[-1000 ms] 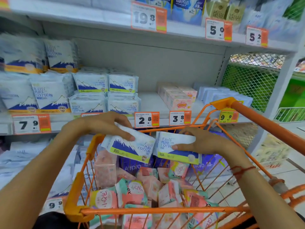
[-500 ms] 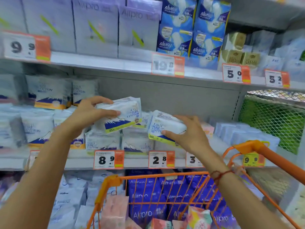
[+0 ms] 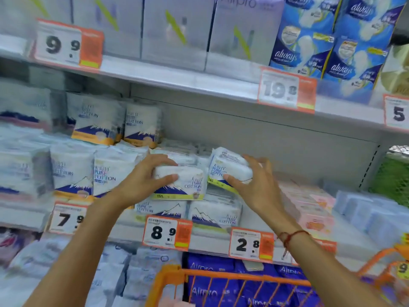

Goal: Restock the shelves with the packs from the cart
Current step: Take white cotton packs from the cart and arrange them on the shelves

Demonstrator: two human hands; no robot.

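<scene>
My left hand (image 3: 141, 180) grips a white Pure Cotton pack (image 3: 186, 185) with a blue mountain print and holds it on top of the stacked packs of the same kind (image 3: 212, 214) on the middle shelf (image 3: 208, 240). My right hand (image 3: 254, 185) grips a second, smaller-looking Pure Cotton pack (image 3: 230, 169), tilted, just right of the first and above the same stack. The orange cart (image 3: 221, 278) shows only its front rim at the bottom.
Larger Pure Cotton packs (image 3: 95, 173) fill the shelf to the left, pink boxes (image 3: 309, 207) and pale blue packs (image 3: 371, 213) to the right. Bare shelf back wall (image 3: 276, 151) lies above the stack. The upper shelf holds Airpro boxes (image 3: 177, 29) and blue Always packs (image 3: 332, 41).
Both hands have carried their packs from over the cart up and forward to the middle shelf; the left pack now sits on the stack, the right one close beside it.
</scene>
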